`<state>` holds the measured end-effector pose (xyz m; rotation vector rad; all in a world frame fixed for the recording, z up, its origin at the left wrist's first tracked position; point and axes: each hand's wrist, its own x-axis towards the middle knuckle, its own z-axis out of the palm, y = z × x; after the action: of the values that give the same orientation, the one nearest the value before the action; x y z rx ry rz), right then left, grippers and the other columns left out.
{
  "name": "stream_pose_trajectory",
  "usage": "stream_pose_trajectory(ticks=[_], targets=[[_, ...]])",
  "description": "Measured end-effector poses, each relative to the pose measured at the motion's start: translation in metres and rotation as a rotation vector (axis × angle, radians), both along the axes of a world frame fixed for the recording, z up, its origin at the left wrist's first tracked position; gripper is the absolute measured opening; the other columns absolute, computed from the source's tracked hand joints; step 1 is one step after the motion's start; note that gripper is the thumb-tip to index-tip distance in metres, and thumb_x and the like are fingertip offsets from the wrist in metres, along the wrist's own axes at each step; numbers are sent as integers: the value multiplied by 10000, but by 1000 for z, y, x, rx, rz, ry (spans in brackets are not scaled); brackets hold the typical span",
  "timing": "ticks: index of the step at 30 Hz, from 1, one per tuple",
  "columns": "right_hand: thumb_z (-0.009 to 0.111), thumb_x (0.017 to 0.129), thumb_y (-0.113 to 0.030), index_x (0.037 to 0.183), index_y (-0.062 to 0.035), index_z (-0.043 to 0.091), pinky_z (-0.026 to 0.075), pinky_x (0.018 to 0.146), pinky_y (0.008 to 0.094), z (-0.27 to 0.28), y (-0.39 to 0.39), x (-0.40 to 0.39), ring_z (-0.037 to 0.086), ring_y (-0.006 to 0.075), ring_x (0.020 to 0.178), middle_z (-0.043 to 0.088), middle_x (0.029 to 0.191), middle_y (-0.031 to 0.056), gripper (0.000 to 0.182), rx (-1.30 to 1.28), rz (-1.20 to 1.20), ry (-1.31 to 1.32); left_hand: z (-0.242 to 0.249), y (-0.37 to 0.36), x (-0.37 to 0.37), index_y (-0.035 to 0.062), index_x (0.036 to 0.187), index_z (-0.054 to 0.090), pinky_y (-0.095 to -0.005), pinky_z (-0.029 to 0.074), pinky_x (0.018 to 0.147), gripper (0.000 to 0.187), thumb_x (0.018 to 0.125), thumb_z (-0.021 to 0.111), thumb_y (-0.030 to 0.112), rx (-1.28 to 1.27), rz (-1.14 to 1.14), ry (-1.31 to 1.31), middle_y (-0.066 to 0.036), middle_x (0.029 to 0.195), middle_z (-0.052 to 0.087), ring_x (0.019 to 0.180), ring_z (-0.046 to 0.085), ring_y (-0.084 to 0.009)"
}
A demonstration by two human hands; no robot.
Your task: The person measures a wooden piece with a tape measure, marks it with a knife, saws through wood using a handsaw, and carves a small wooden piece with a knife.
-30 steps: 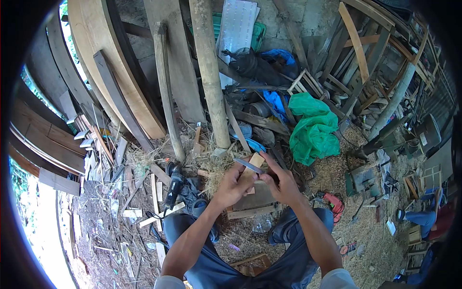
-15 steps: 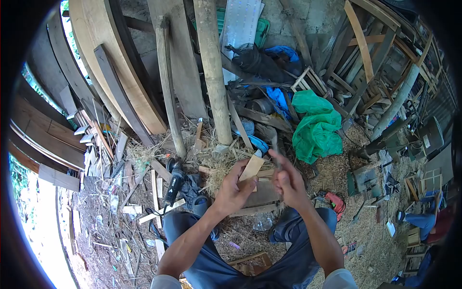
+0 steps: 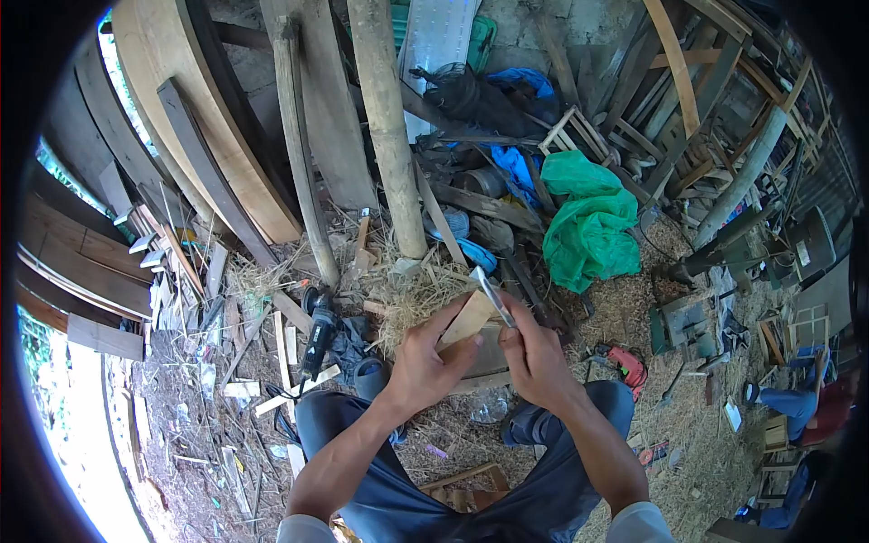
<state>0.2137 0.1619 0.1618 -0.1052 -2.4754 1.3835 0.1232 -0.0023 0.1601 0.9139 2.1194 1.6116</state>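
A short pale wooden piece (image 3: 468,320) is held in my left hand (image 3: 429,360), with the thumb along its near side. My right hand (image 3: 534,351) is closed round a slim metal tool (image 3: 491,296), perhaps a blade. The tool slants up and to the left, close beside the upper right edge of the wood; whether they touch I cannot tell. Behind the hands lies a flat wooden block (image 3: 487,354), between my knees. Straw and shavings (image 3: 419,308) lie just beyond the hands.
A black angle grinder (image 3: 318,335) lies left, a red power tool (image 3: 626,369) right. A bamboo post (image 3: 390,136) stands ahead, near a green plastic bag (image 3: 593,222). Leaning boards (image 3: 208,118) fill the left. Another person's leg (image 3: 786,401) shows at far right.
The tool in my right hand has tilted from roughly upright to slanting left and now lies next to the wood. My right hand has moved closer to my left. The view has shifted slightly.
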Motion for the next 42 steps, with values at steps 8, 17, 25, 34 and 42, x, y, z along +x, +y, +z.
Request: stream_pose_trajectory(ticks=[8,17,25,34,42], targets=[[460,919,-21,1467,-66,327,454,555,437,-5,0,-1,601,365,561,557,616,189,566,95,68,63,-5,0,-2,-39,1328,507,-283,512,750,486,889,648,113,40,-28,70,-130,1032,670,849,628,-125],[484,881,-1,1489,-81,283,466,570,462,-4,1,-1,614,381,595,583,653,197,644,109,94,22,3,-3,-2,-23,1306,529,-298,518,767,466,877,654,110,-39,-6,-48,-119,941,693,839,639,-135],[469,898,-2,1486,-72,291,457,568,469,-3,-2,-2,609,393,599,576,650,215,618,114,91,4,3,-4,-2,-27,1293,536,-320,523,795,479,853,672,105,-2,7,26,-172,979,695,894,667,-167],[433,944,-23,1466,-59,342,438,549,384,-6,1,-1,561,319,521,550,631,182,532,35,87,41,0,-3,-4,-16,1295,533,-321,528,792,475,850,667,83,40,32,113,-167,996,695,911,678,-177],[456,940,-16,1477,-63,316,434,524,412,-14,-1,-4,563,327,506,569,643,197,557,91,80,102,5,-3,-2,-17,1282,542,-319,531,757,467,844,668,84,4,28,33,-158,973,692,880,686,-186]])
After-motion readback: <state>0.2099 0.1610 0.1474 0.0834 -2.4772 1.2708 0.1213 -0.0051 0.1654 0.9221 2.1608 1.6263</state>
